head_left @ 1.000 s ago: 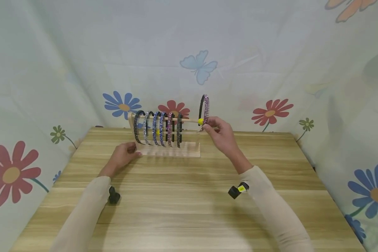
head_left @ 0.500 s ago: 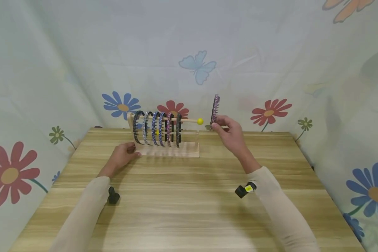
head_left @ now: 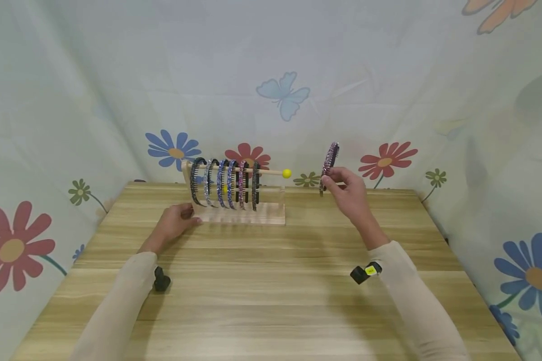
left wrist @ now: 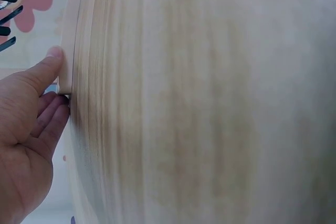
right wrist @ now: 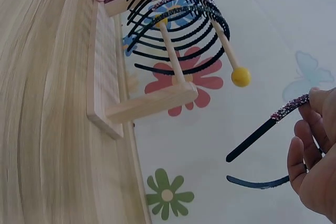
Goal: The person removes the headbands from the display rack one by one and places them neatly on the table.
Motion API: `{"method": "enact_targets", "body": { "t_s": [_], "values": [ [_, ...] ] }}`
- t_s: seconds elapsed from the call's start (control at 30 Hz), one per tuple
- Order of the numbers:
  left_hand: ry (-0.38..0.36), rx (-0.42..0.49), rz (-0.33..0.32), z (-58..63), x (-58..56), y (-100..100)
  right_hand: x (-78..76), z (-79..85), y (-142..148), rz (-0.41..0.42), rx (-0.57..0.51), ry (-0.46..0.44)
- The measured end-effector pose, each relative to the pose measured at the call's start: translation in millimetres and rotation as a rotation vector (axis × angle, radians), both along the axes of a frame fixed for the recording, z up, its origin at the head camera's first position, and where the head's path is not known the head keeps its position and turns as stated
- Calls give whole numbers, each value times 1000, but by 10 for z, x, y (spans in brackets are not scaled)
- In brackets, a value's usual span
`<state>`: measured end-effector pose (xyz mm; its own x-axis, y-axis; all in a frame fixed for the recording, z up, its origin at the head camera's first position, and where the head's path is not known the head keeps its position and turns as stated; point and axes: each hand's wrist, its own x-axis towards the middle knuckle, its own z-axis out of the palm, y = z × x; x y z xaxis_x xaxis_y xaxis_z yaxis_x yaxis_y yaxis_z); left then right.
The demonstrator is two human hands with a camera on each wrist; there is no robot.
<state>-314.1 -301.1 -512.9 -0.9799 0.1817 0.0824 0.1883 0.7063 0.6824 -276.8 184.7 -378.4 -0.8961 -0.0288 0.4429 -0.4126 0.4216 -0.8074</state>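
Note:
My right hand (head_left: 350,195) pinches a pink glittery headband (head_left: 329,158) with comb teeth, held up to the right of a wooden headband stand (head_left: 239,215). In the right wrist view both black ends of the headband point toward the stand, and my fingers hide part of its band. My left hand (head_left: 175,224) grips the left end of the stand's base; in the left wrist view the thumb (left wrist: 50,66) lies on the base, with the other fingers at its end. Several glittery headbands (head_left: 231,185) hang in a row along the stand's upper rod.
A yellow ball (head_left: 286,173) caps the right end of the upper rod. Below it runs a second rod (right wrist: 170,51), joined to an upright (right wrist: 152,106). The wooden table (head_left: 253,291) meets a flower-printed cloth (head_left: 343,100) at the back and sides.
The pink headband has come off the yellow-tipped end of the rod and moved right with my right hand, turning and tilting. My left hand and the stand have stayed put.

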Motion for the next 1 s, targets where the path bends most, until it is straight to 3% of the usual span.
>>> {"method": "enact_targets", "body": {
  "t_s": [0.37,0.63,1.0],
  "values": [
    [11,-1,-10,-8,-6,-22,-22,-114,317,-89,42,-16],
    [6,12,-5,-28,-18,-21,-41,-248,584,-161,67,-82],
    [9,4,-15,-24,-3,-22,-58,-343,918,-208,151,-56]
  ]
}}
